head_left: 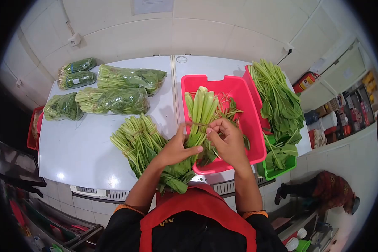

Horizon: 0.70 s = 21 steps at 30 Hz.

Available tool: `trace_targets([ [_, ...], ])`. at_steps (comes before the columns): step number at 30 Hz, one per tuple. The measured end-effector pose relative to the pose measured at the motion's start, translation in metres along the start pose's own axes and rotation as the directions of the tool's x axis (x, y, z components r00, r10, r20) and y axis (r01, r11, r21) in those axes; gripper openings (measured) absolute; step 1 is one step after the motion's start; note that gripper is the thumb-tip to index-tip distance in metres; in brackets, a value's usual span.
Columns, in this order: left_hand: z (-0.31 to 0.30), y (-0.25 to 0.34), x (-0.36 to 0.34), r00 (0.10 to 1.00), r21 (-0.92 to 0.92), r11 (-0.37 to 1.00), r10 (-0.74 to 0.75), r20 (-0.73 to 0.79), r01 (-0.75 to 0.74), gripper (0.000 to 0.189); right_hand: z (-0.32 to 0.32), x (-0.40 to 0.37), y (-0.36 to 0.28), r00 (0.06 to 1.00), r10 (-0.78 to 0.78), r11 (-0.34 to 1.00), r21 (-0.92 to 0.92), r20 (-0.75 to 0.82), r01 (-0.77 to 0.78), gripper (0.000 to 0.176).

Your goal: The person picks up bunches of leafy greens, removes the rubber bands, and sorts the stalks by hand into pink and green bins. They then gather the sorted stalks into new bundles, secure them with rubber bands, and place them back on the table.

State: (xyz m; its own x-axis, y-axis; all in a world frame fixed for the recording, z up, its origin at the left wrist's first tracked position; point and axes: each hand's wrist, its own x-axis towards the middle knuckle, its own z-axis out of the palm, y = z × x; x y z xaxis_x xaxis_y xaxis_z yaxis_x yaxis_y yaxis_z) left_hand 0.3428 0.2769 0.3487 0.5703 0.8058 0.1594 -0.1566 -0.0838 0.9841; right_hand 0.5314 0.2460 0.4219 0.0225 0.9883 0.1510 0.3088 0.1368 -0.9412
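A bunch of leafy greens (203,105) with thick pale stems is held upright over the red plastic basin (257,147). My left hand (177,147) is closed around its left side, thumb across the front and the other fingers partly hidden. A thin brown tie (200,124) circles the stems. At the right of the bunch, my right hand (226,140) pinches at this tie with thumb and forefinger. Trimmings (231,110) with reddish stems lie in the basin behind the bunch. Left of my left hand, tied bunches of greens (140,136) rest on the white table.
Bagged greens (113,101) lie on the white table (71,147) at the left. Loose long-stemmed greens (277,92) overhang a second red container at the right, above a green basket (277,173). A person (329,191) bends over at the lower right.
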Motion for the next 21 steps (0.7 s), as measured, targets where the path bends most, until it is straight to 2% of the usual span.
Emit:
trace_targets([
  [1, -0.004, 0.002, 0.002, 0.998, 0.05, 0.998, -0.031, 0.055, 0.028, 0.06, 0.0, 0.001, -0.001, 1.0, -0.012, 1.0, 0.004, 0.015, 0.012, 0.014],
  [4, 0.003, 0.035, 0.0, 0.986, 0.244, 0.958, -0.163, 0.04, 0.149, 0.047, 0.001, 0.002, -0.004, 0.998, -0.042, 0.998, 0.038, 0.039, 0.041, 0.012],
  [7, 0.023, 0.054, 0.0, 0.984, 0.178, 0.983, 0.083, -0.155, -0.055, 0.048, -0.003, 0.007, -0.033, 0.996, -0.086, 0.988, 0.132, 0.019, 0.083, 0.009],
  [9, 0.028, 0.084, 0.003, 0.97, 0.287, 0.955, 0.142, -0.199, -0.081, 0.049, -0.011, 0.01, -0.069, 0.994, -0.11, 0.967, 0.231, 0.008, 0.105, 0.009],
  [12, 0.038, 0.101, 0.018, 0.932, 0.345, 0.923, 0.263, -0.25, -0.168, 0.049, -0.024, 0.02, -0.096, 0.904, -0.427, 0.904, -0.017, -0.022, 0.427, 0.012],
  [13, 0.038, 0.103, 0.023, 0.913, 0.349, 0.914, 0.31, -0.265, -0.209, 0.049, -0.026, 0.021, -0.102, 0.912, -0.411, 0.911, -0.041, -0.011, 0.41, 0.013],
  [14, 0.036, 0.104, 0.027, 0.944, 0.351, 0.924, 0.243, -0.225, -0.154, 0.055, -0.028, 0.022, -0.108, 0.918, -0.396, 0.916, -0.067, -0.003, 0.395, 0.015],
  [15, 0.036, 0.102, 0.028, 0.947, 0.388, 0.909, 0.248, -0.203, -0.155, 0.057, -0.03, 0.023, -0.109, 0.924, -0.383, 0.92, -0.093, 0.0, 0.381, 0.016],
  [18, 0.032, 0.1, 0.026, 0.949, 0.528, 0.828, 0.292, -0.116, -0.19, 0.065, -0.036, 0.029, -0.075, 0.949, -0.315, 0.944, -0.098, 0.017, 0.315, 0.015],
  [19, 0.032, 0.106, 0.019, 0.921, 0.63, 0.754, 0.356, -0.157, -0.184, 0.06, -0.037, 0.032, -0.061, 0.956, -0.293, 0.952, -0.081, 0.023, 0.294, 0.014],
  [20, 0.033, 0.114, 0.009, 0.885, 0.725, 0.668, 0.425, -0.189, -0.166, 0.054, -0.038, 0.029, -0.049, 0.981, -0.19, 0.982, 0.026, 0.048, 0.188, 0.016],
  [21, 0.034, 0.126, -0.004, 0.858, 0.749, 0.637, 0.474, -0.196, -0.181, 0.047, -0.038, 0.029, -0.029, 0.986, -0.159, 0.979, 0.133, 0.045, 0.152, 0.017],
])
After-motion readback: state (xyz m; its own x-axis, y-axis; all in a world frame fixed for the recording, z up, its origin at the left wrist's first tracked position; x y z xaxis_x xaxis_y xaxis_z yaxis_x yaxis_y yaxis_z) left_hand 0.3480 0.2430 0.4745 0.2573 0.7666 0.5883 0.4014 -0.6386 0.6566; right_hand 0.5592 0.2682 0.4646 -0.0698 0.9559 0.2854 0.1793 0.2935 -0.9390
